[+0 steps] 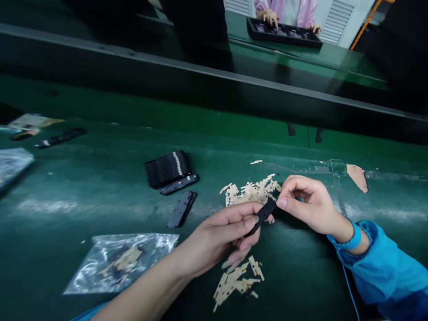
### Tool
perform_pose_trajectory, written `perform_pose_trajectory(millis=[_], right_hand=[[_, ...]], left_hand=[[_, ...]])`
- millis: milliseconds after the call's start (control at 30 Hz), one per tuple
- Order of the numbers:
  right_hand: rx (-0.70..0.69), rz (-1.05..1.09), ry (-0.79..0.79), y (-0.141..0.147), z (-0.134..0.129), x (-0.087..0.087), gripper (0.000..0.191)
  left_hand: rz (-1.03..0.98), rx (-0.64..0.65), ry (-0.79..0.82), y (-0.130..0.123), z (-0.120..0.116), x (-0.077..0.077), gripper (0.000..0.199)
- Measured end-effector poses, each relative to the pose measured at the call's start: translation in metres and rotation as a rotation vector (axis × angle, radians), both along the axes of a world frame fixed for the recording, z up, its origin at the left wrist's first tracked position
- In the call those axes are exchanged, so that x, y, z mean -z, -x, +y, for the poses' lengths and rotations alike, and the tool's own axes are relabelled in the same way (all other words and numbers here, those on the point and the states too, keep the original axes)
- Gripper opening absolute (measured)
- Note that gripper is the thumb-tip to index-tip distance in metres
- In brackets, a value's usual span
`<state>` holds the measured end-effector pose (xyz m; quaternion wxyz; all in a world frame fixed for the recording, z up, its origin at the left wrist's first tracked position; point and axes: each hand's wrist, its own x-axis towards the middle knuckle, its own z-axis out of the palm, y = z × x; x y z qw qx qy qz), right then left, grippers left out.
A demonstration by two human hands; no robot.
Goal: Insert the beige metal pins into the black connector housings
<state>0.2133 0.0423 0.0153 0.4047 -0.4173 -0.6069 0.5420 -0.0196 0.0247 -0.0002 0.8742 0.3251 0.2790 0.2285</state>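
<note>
My left hand (227, 236) grips a small, narrow black plastic part (262, 216) between thumb and fingers, its far end tilted up to the right. At that end my right hand (309, 203) is closed in a pinch, thumb and forefinger together. Whatever the pinch holds, if anything, is too small to make out. Just behind the hands lies a pile of cream-coloured flat strips (250, 191). A second group of cream strips (234, 283), some with dark spots, is spread below my left hand.
Left of centre sits a stacked row of black plastic parts (163, 171), with a loose black part (181, 209) nearby. A clear plastic bag (123, 263) with pieces inside lies front left. A raised dark rail (214, 71) crosses behind; beyond it a person's hands (270, 18) touch a black tray (284, 35).
</note>
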Motion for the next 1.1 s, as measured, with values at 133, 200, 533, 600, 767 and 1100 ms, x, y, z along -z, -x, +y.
perform_pose_trajectory(millis=[133, 200, 533, 600, 767, 1100], right_hand=[[-0.008, 0.012, 0.029, 0.001, 0.0, 0.001, 0.022], [-0.01, 0.017, 0.062, 0.001, 0.001, 0.003, 0.025], [-0.023, -0.129, 0.082, 0.001, 0.002, 0.005, 0.029], [-0.065, -0.193, 0.028, 0.002, 0.0, 0.006, 0.027], [-0.059, -0.277, 0.027, 0.004, -0.002, 0.015, 0.023], [0.172, -0.395, 0.148, -0.018, 0.076, 0.007, 0.031]], left_hand=[[0.016, 0.019, -0.022, 0.0, 0.0, -0.001, 0.031], [0.021, 0.03, -0.036, 0.001, 0.001, 0.002, 0.033], [0.293, -0.08, -0.343, -0.002, -0.005, -0.002, 0.03], [0.359, -0.073, -0.411, -0.003, -0.006, -0.005, 0.03], [0.659, -0.005, -0.738, -0.004, -0.003, -0.005, 0.036], [1.067, -0.298, -0.943, 0.007, 0.012, -0.005, 0.054]])
